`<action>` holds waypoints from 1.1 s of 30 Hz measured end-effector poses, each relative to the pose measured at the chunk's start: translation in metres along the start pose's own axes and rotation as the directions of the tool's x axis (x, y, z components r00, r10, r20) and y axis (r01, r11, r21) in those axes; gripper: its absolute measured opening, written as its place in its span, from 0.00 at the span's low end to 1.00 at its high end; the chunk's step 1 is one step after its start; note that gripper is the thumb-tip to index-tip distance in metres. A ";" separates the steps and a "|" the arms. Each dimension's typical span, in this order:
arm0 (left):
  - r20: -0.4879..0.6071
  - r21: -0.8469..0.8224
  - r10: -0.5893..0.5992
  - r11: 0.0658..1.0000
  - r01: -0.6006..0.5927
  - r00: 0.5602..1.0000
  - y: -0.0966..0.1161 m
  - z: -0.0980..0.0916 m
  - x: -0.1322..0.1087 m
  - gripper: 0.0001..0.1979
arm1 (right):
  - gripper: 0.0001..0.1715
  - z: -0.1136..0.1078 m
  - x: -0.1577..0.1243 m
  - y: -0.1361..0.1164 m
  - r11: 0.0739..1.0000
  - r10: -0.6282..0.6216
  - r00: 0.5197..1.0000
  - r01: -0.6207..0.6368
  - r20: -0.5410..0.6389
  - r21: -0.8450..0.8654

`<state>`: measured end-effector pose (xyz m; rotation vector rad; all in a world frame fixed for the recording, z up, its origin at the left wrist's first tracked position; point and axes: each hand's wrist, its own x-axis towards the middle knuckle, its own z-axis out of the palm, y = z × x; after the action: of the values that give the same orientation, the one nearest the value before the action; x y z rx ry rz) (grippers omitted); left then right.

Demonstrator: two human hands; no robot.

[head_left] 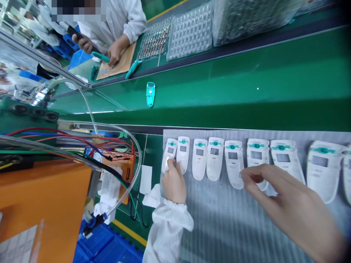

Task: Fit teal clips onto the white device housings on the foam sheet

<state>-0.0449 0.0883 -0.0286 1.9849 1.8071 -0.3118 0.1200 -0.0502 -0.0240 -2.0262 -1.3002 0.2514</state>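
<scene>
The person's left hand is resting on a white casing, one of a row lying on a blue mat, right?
Not quite: the mat is grey, not blue. The head camera view shows the left hand resting on a white casing, one of a row lying on a ribbed grey mat.

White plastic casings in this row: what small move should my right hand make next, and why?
Probably grip the white plastic casing nearest your right hand by its lower edge. Your right fingertips are right at that edge, and your left hand is already occupied with the leftmost casing on the grey ribbed sheet.
</scene>
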 end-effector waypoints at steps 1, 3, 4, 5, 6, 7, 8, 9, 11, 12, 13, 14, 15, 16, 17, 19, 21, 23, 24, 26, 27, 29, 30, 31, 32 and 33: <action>0.019 0.013 -0.001 1.000 0.001 1.000 0.000 0.001 0.001 0.13 | 0.13 0.000 0.000 0.000 1.000 -0.007 1.000 0.007 -0.002 0.020; 0.030 0.018 -0.003 1.000 0.002 1.000 0.003 0.004 0.000 0.13 | 0.13 0.002 0.001 0.000 0.998 -0.011 1.000 0.011 0.003 0.054; 0.029 0.017 -0.005 1.000 0.004 1.000 0.005 0.005 0.000 0.13 | 0.13 0.002 0.001 0.000 0.998 -0.008 1.000 0.008 0.010 0.064; 0.028 0.017 -0.008 1.000 0.008 1.000 0.006 0.006 0.001 0.12 | 0.13 0.002 0.000 0.001 0.998 -0.003 1.000 0.003 0.014 0.067; 0.027 0.017 -0.010 1.000 0.010 1.000 0.008 0.006 0.001 0.11 | 0.13 0.003 -0.001 0.002 0.998 0.001 1.000 -0.002 0.015 0.064; 0.027 0.015 -0.011 1.000 0.011 1.000 0.008 0.006 0.002 0.11 | 0.13 0.003 -0.002 0.003 0.998 0.005 1.000 -0.006 0.015 0.058; 0.028 0.012 -0.007 1.000 0.007 1.000 0.009 0.005 0.003 0.10 | 0.14 0.003 -0.002 0.005 0.999 0.007 1.000 -0.008 0.012 0.050; 0.029 0.009 0.000 1.000 0.000 1.000 0.008 0.004 0.003 0.10 | 0.15 0.004 -0.003 0.006 0.999 0.012 1.000 -0.012 0.007 0.040; 0.032 0.002 0.020 1.000 -0.020 0.999 0.006 0.000 0.001 0.08 | 0.17 0.003 -0.004 0.007 0.999 0.031 0.999 -0.031 -0.010 0.022; 0.031 -0.012 0.038 0.999 -0.038 0.999 0.005 -0.002 -0.002 0.08 | 0.17 0.002 -0.005 0.007 0.999 0.049 0.999 -0.048 -0.019 0.016; 0.030 -0.038 0.064 0.997 -0.063 0.997 0.004 -0.005 -0.007 0.07 | 0.18 0.001 -0.004 0.005 0.998 0.068 0.997 -0.068 -0.032 0.012; 0.031 -0.075 0.096 0.993 -0.093 0.995 0.003 -0.007 -0.013 0.07 | 0.18 -0.001 -0.004 0.003 0.996 0.085 0.995 -0.085 -0.044 0.013; 0.034 -0.125 0.131 0.984 -0.126 0.991 0.004 -0.010 -0.020 0.07 | 0.17 -0.004 -0.002 0.000 0.995 0.099 0.993 -0.098 -0.056 0.021; 0.045 -0.181 0.169 0.971 -0.158 0.985 0.005 -0.012 -0.028 0.07 | 0.17 -0.006 0.000 -0.004 0.994 0.109 0.991 -0.107 -0.072 0.033; 0.065 -0.235 0.201 0.955 -0.180 0.977 0.008 -0.013 -0.036 0.08 | 0.15 -0.009 0.003 -0.009 0.993 0.110 0.990 -0.107 -0.085 0.043; 0.129 -0.317 0.259 0.925 -0.208 0.957 0.017 -0.012 -0.052 0.09 | 0.10 -0.013 0.012 -0.017 0.996 0.086 0.989 -0.081 -0.121 0.045; 0.200 -0.354 0.308 0.908 -0.224 0.930 0.029 -0.009 -0.066 0.09 | 0.07 -0.017 0.021 -0.021 0.999 0.029 0.989 -0.025 -0.144 0.025; 0.260 -0.360 0.337 0.903 -0.233 0.905 0.039 -0.004 -0.076 0.10 | 0.05 -0.020 0.030 -0.020 0.999 -0.034 0.989 0.033 -0.146 -0.011; 0.279 -0.360 0.344 0.903 -0.235 0.897 0.044 -0.002 -0.079 0.09 | 0.05 -0.021 0.033 -0.018 0.998 -0.057 0.988 0.053 -0.142 -0.033; 0.294 -0.368 0.353 0.900 -0.235 0.888 0.050 0.001 -0.084 0.09 | 0.04 -0.022 0.036 -0.013 0.994 -0.087 0.987 0.076 -0.137 -0.082; 0.295 -0.374 0.356 0.897 -0.236 0.886 0.051 0.002 -0.085 0.09 | 0.04 -0.023 0.037 -0.010 0.991 -0.093 0.985 0.078 -0.142 -0.105; 0.287 -0.388 0.370 0.888 -0.245 0.884 0.052 0.002 -0.087 0.08 | 0.04 -0.025 0.038 -0.006 0.990 -0.087 0.984 0.069 -0.152 -0.124; 0.285 -0.396 0.377 0.884 -0.250 0.881 0.052 0.002 -0.088 0.08 | 0.04 -0.025 0.038 -0.005 0.990 -0.080 0.984 0.060 -0.158 -0.124; 0.281 -0.403 0.383 0.879 -0.254 0.880 0.051 0.001 -0.088 0.08 | 0.04 -0.025 0.038 -0.004 0.991 -0.071 0.984 0.051 -0.161 -0.123; 0.277 -0.409 0.387 0.876 -0.257 0.880 0.051 0.001 -0.089 0.08 | 0.04 -0.025 0.038 -0.004 0.991 -0.065 0.985 0.046 -0.161 -0.122; 0.273 -0.411 0.389 0.874 -0.259 0.880 0.050 0.001 -0.089 0.08 | 0.04 -0.025 0.038 -0.003 0.991 -0.065 0.985 0.046 -0.160 -0.123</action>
<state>-0.0063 0.0062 0.0186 1.7938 1.1784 -0.1868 0.1484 -0.0282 0.0044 -2.0584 -1.2924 -0.0187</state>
